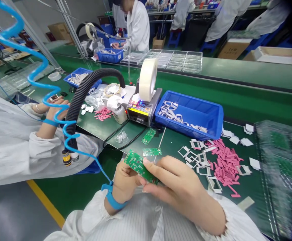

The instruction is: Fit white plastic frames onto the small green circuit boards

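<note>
A green circuit board [138, 166] is held close to my body between both hands. My left hand [125, 183] grips it from below, fingers curled; a blue wrist strap [112, 198] with a coiled blue cord sits on that wrist. My right hand [179, 184] pinches the board's right side, thumb on top. Two more small green boards [152, 152] [149, 136] lie on the green mat just beyond. To the right are white plastic frames [198, 160] and a heap of pink strips [225, 164].
A blue bin [212, 115] holds several white frames. A tape dispenser [142, 110] carries a white tape roll [148, 79]. A black corrugated hose [81, 95] arches at left, where a co-worker's arm [22, 147] rests. Clear trays [281, 157] lie at right. People work across the green conveyor.
</note>
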`<state>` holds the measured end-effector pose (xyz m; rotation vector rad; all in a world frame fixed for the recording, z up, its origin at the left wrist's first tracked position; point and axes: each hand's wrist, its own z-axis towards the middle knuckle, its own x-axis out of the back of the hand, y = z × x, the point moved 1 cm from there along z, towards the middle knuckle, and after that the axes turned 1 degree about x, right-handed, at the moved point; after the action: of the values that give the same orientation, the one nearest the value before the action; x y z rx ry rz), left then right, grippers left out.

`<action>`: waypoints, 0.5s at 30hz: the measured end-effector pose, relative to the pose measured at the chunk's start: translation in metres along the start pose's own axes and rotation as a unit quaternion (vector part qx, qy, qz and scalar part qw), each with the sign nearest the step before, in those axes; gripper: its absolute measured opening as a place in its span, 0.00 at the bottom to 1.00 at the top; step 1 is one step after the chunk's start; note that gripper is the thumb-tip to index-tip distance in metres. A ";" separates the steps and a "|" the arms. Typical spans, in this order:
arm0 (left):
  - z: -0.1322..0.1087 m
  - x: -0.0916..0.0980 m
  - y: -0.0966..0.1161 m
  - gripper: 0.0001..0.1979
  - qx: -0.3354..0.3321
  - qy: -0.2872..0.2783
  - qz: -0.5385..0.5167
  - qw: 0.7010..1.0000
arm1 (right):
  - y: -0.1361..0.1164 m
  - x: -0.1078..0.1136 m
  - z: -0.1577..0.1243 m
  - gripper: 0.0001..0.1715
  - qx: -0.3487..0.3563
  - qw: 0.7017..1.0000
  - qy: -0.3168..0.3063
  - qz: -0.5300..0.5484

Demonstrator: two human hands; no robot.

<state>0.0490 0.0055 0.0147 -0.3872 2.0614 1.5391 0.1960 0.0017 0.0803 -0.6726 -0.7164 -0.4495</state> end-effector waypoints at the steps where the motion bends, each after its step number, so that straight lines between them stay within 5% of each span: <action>1: 0.000 -0.002 0.001 0.17 0.005 -0.004 -0.002 1.000 | 0.000 0.000 0.001 0.25 0.005 1.000 0.002 -0.006; 6: 0.000 -0.009 0.005 0.18 0.022 -0.014 -0.039 0.999 | 0.006 0.003 -0.001 0.21 0.008 1.000 0.007 -0.011; 10: -0.002 -0.010 0.011 0.15 0.129 -0.084 -0.068 0.986 | 0.019 0.020 -0.001 0.20 -0.017 0.999 0.017 0.021; 15: -0.007 -0.013 0.021 0.07 0.213 -0.141 -0.049 0.966 | 0.031 0.032 0.010 0.16 0.103 0.984 -0.088 0.113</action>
<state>0.0465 0.0047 0.0403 -0.0962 2.0369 0.9891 0.2312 0.0251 0.0963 -0.5943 -0.8294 -0.1048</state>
